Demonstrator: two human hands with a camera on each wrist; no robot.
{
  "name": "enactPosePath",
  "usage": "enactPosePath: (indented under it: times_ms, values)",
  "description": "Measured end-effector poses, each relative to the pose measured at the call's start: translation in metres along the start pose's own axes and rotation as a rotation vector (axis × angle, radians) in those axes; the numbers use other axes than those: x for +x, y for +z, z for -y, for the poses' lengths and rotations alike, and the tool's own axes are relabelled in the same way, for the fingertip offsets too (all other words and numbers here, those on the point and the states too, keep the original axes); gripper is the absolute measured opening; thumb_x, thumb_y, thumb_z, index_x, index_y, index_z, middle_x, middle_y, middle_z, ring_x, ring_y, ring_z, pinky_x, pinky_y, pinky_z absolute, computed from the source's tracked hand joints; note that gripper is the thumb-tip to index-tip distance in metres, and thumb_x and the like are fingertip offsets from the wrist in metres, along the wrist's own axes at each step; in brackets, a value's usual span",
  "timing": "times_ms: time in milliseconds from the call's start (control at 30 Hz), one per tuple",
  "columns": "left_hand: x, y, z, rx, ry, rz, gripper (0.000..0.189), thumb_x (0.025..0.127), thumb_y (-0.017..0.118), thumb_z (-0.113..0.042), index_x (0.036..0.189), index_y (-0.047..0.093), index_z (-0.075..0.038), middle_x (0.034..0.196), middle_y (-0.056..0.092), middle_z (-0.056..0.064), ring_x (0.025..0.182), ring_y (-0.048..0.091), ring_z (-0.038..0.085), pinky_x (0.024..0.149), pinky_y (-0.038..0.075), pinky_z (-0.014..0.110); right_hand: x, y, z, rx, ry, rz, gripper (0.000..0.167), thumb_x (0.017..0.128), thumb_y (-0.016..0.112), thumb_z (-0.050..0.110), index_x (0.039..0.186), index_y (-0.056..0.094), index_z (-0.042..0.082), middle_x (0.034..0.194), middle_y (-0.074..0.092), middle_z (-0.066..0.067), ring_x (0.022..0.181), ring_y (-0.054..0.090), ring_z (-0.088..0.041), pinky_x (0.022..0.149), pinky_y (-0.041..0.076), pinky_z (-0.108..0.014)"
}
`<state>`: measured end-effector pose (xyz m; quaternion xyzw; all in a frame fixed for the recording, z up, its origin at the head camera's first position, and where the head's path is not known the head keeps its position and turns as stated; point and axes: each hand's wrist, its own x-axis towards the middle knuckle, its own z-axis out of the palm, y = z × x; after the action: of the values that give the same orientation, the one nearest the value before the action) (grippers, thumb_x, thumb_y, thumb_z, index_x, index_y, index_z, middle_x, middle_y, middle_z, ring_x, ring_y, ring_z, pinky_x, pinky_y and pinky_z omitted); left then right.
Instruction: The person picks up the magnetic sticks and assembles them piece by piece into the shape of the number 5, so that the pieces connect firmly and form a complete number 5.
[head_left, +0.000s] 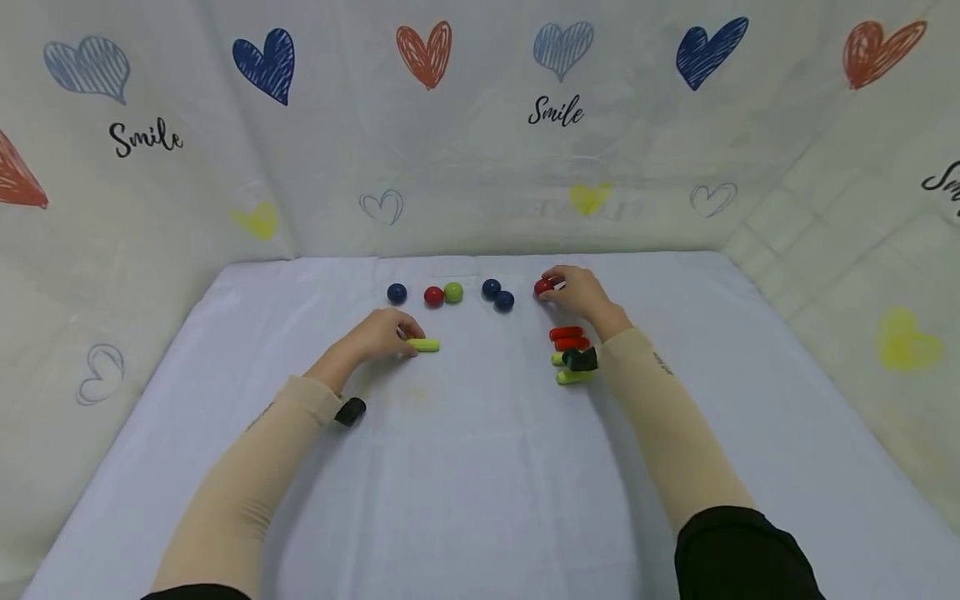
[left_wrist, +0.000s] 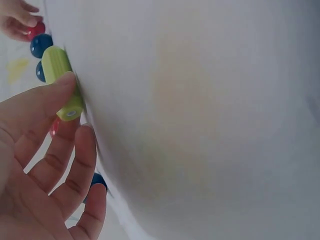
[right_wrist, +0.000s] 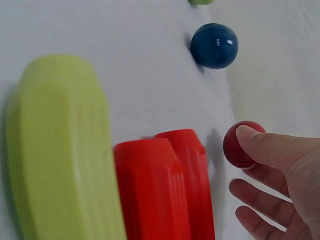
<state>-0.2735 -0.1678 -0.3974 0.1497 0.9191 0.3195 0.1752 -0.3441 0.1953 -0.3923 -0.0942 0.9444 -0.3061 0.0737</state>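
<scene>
My left hand (head_left: 386, 333) pinches a yellow-green ribbed plastic stick (head_left: 426, 344) between thumb and fingers, low over the white cloth. The left wrist view shows the stick (left_wrist: 57, 62) with the thumb on its side and the other fingers loosely bent. At the back right, my right hand (head_left: 577, 292) grips a red ball (head_left: 543, 287); in the right wrist view the thumb lies on the ball (right_wrist: 243, 145). Below that hand lie two red sticks (head_left: 566, 332) and two yellow-green sticks (head_left: 573, 377), partly hidden by the black wrist camera (head_left: 581, 359).
Along the back of the table stand a blue ball (head_left: 397, 293), a red ball (head_left: 434, 297) touching or close to a green ball (head_left: 453, 292), and two more blue balls (head_left: 504, 301). A white curtain (head_left: 480, 167) with printed hearts hangs behind the table.
</scene>
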Motion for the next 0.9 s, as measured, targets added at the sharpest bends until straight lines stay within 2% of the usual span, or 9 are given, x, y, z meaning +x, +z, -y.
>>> enactPosePath:
  times_ms: [200,733,900]
  values:
    - [0.001,0.002,-0.001,0.007,0.002,-0.017,0.024,0.090,0.077,-0.004,0.114,0.075,-0.005,0.113,0.072,0.008,0.108,0.063,0.028,0.093,0.051,0.043,-0.005,0.001,0.004,0.013,0.000,-0.015,0.041,0.099,0.070,0.017,0.138,0.061,0.006,0.133,0.060,-0.018,0.120,0.055,-0.037,0.102,0.047,-0.048]
    - [0.005,0.006,-0.008,0.001,0.020,-0.051,0.027,0.090,0.077,-0.008,0.116,0.074,-0.005,0.116,0.071,0.009,0.107,0.062,0.028,0.092,0.051,0.042,-0.027,0.001,0.007,0.000,-0.098,0.001,0.039,0.098,0.071,0.015,0.134,0.064,0.005,0.128,0.065,-0.017,0.113,0.061,-0.035,0.098,0.048,-0.047]
    - [0.008,0.008,-0.011,0.003,0.032,-0.075,0.030,0.090,0.077,-0.011,0.120,0.073,-0.006,0.115,0.069,0.009,0.102,0.062,0.026,0.084,0.053,0.038,-0.034,0.002,0.013,0.032,-0.127,0.005,0.038,0.095,0.074,0.013,0.131,0.065,0.004,0.125,0.067,-0.017,0.111,0.062,-0.034,0.094,0.051,-0.047]
